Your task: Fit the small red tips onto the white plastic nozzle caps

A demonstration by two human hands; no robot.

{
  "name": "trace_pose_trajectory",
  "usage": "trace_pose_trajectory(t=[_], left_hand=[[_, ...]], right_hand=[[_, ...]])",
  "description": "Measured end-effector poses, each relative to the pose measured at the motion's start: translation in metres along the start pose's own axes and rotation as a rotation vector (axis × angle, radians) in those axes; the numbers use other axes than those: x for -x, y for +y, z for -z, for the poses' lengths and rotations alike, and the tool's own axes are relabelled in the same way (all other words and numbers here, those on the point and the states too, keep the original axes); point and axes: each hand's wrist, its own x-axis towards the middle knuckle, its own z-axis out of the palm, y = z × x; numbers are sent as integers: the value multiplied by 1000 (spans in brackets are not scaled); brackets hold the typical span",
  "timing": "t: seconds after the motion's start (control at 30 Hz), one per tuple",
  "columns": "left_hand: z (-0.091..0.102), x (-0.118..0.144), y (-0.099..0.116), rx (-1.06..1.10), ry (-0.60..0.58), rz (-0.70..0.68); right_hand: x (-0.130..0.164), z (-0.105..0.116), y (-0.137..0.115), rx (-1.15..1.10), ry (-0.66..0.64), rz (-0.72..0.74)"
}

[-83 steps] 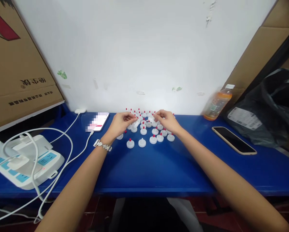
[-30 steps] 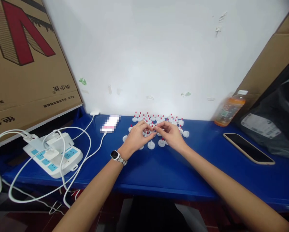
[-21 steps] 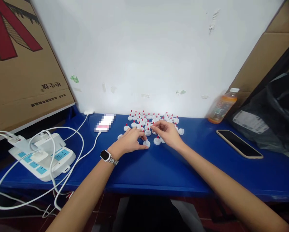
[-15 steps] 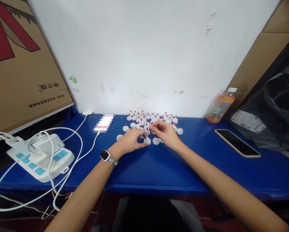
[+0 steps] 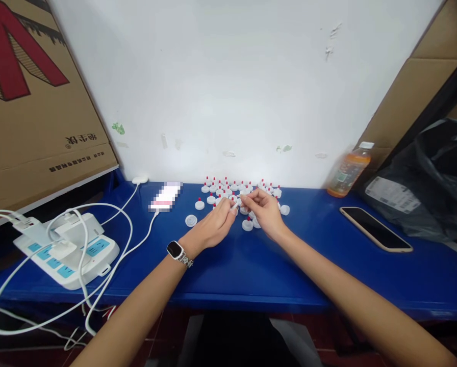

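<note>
Now, both hands up over the blue table [image 5: 251,275], meeting just in front of the cluster of caps [image 5: 239,191]. Left hand [image 5: 213,229], fingertips pinched on a small white cap [image 5: 234,207] with a red tip, held slightly off the surface. Right hand [image 5: 262,210], fingers curled in toward the same spot, seemingly pinching a small piece against that cap, though too tiny to tell which part. Best kept low and close here: a light fingertip grip, cap steadied by the left while the right works, wrists clear of the finished rows behind. A push straight down along the cap's axis probably cleaner than a twist from the side.

Around the hands, plenty to knock. Two loose caps [image 5: 247,224] just beside the right knuckles, another lone cap [image 5: 191,220] lying flat off to the left. Rows of red-tipped caps standing against the white wall [image 5: 228,92], easily scattered by a careless sweep. Further left, a charging phone [image 5: 165,196] on a white cable [image 5: 136,242], then a power strip [image 5: 66,250]. Off to the right, an orange drink bottle [image 5: 347,171], a dark phone [image 5: 376,228] face up, a black bag [image 5: 423,183]. Cardboard box [image 5: 33,102] leaning at far left, well apart.
</note>
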Motion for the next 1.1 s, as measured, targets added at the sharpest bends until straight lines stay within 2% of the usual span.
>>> trace_pose_trajectory(t=[0.23,0.53,0.9,1.1], left_hand=[[-1,1,0,-46,4,-13],[-1,2,6,-38,1,-56],[-4,2,6,-56,-1,-9],[-5,1,8,-44,22,-47]], right_hand=[[5,-6,1,-32,-22,-21],[5,-8,3,-113,36,-50],[10,-15,1,-140,24,-5],[7,-12,-5,-79,-40,47]])
